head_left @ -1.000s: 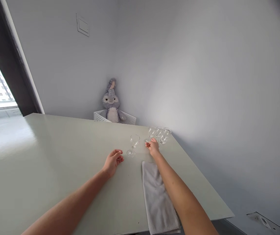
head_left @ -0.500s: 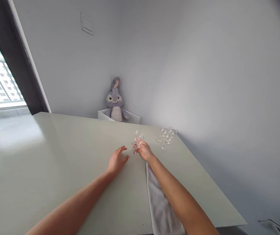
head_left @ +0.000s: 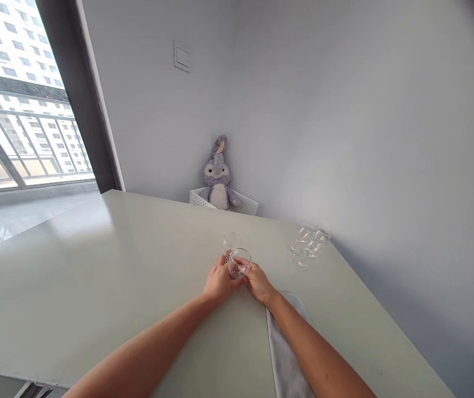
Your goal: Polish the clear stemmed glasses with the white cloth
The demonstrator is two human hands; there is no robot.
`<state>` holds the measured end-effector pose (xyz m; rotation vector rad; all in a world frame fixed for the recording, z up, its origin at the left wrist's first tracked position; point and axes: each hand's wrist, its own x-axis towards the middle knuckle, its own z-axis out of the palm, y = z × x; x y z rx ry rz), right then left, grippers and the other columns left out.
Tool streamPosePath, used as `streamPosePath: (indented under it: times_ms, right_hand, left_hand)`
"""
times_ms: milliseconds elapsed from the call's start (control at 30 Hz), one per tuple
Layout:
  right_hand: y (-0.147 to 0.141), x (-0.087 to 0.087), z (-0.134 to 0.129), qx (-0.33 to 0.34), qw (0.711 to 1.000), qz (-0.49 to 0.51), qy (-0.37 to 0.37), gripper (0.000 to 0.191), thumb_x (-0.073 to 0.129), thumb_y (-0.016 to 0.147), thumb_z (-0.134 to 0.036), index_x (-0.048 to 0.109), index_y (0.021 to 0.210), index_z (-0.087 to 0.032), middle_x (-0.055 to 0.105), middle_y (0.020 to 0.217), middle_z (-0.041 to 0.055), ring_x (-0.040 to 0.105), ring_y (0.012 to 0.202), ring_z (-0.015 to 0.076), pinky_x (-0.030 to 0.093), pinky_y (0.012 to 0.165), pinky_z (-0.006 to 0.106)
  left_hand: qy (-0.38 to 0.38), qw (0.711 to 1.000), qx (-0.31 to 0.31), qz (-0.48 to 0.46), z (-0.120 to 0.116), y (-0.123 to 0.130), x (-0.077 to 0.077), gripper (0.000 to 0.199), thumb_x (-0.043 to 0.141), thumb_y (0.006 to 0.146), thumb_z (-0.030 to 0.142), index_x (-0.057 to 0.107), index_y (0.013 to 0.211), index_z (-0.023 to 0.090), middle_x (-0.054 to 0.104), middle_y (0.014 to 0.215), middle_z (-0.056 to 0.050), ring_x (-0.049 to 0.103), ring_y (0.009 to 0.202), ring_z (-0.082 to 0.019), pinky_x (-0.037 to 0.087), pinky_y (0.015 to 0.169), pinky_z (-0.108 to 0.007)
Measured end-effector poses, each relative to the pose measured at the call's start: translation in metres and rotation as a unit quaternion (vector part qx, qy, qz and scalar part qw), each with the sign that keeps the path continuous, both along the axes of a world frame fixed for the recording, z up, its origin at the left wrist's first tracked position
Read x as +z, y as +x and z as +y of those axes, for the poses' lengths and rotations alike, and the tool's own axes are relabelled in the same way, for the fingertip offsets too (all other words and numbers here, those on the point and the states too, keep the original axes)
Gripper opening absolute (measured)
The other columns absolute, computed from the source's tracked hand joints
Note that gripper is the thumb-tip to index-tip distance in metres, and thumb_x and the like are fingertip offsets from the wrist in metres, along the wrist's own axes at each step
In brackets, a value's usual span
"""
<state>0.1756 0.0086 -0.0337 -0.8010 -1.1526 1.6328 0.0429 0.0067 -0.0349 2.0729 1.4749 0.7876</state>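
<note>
A clear stemmed glass [head_left: 240, 265] is tilted with its rim toward me, between my two hands over the table. My right hand [head_left: 258, 283] is closed on it from the right, fingers at the bowl. From the left, my left hand [head_left: 219, 282] is wrapped about its lower part; the stem and foot are hidden behind the hands. Just beyond them stands another clear glass [head_left: 232, 241], its lower part covered by the held one and my left fingers. Under my right forearm lies a grey cloth [head_left: 283, 348].
Several stemmed glasses [head_left: 312, 240] stand close together near the table's right edge. Behind the pale table [head_left: 146, 249], a plush rabbit [head_left: 218, 177] sits in a white perforated basket [head_left: 247, 205]. A window lies at left, and grey walls meet behind.
My left hand has come from open beside the glasses to closing on one with my right hand. That glass is nearer me, apart from the other. The view has shifted left.
</note>
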Motion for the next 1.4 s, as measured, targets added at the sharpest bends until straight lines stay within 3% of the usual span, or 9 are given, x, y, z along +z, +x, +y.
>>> streamPosePath:
  times_ms: [300,567,733,1067,1200,1400]
  right_hand:
    - [0.001,0.005,-0.004,-0.013,0.999,0.002,-0.034,0.030,0.066,0.068,-0.032,0.066,0.096,-0.021,0.066,0.100,0.0053,0.058,0.094,0.0204,0.043,0.082,0.032]
    - [0.009,-0.001,0.002,-0.006,0.999,0.022,-0.041,0.031,0.065,0.073,-0.032,0.063,0.101,-0.017,0.063,0.105,0.0084,0.060,0.087,0.0187,0.046,0.074,0.032]
    - [0.011,0.000,0.001,-0.017,0.998,0.018,-0.059,0.033,0.066,0.071,-0.032,0.062,0.099,-0.017,0.064,0.100,0.0101,0.061,0.086,0.0194,0.046,0.075,0.034]
    - [0.014,-0.004,0.001,0.008,0.998,0.025,-0.056,0.031,0.064,0.074,-0.032,0.061,0.101,-0.019,0.064,0.096,0.0085,0.061,0.086,0.0190,0.047,0.076,0.034]
    - [0.013,-0.003,0.001,0.004,0.998,0.015,-0.063,0.030,0.065,0.072,-0.032,0.062,0.099,-0.019,0.065,0.094,0.0081,0.061,0.085,0.0187,0.047,0.075,0.034]
    - [0.014,0.007,0.002,0.002,0.995,-0.015,-0.099,0.028,0.066,0.070,-0.032,0.063,0.093,-0.017,0.066,0.090,0.0087,0.062,0.079,0.0180,0.048,0.072,0.032]
  left_hand:
    - [0.030,0.998,0.030,-0.038,-0.001,0.000,-0.007,0.028,0.055,0.073,0.028,0.062,0.100,0.027,0.055,0.103,-0.006,0.049,0.101,-0.022,0.041,0.086,-0.033]
    - [0.005,0.999,0.047,-0.019,0.018,-0.018,-0.006,0.023,0.044,0.078,0.020,0.063,0.091,0.024,0.060,0.093,-0.005,0.052,0.096,-0.021,0.042,0.079,-0.030]
    - [-0.008,0.997,0.080,0.018,0.043,-0.055,-0.006,0.037,0.042,0.077,0.016,0.056,0.110,0.024,0.056,0.115,-0.005,0.049,0.109,-0.020,0.039,0.088,-0.029]
    - [-0.043,0.974,0.216,0.050,0.096,-0.178,0.008,0.046,0.039,0.081,0.026,0.045,0.126,0.021,0.037,0.138,-0.005,0.042,0.119,-0.025,0.033,0.097,-0.035]
    - [-0.053,0.970,0.231,0.054,0.101,-0.195,0.010,0.045,0.039,0.080,0.027,0.047,0.124,0.022,0.035,0.140,-0.004,0.043,0.118,-0.025,0.034,0.095,-0.034]
    - [-0.053,0.972,0.222,0.056,0.087,-0.195,0.011,0.032,0.042,0.078,0.027,0.061,0.104,0.023,0.044,0.134,-0.002,0.050,0.111,-0.023,0.039,0.088,-0.030]
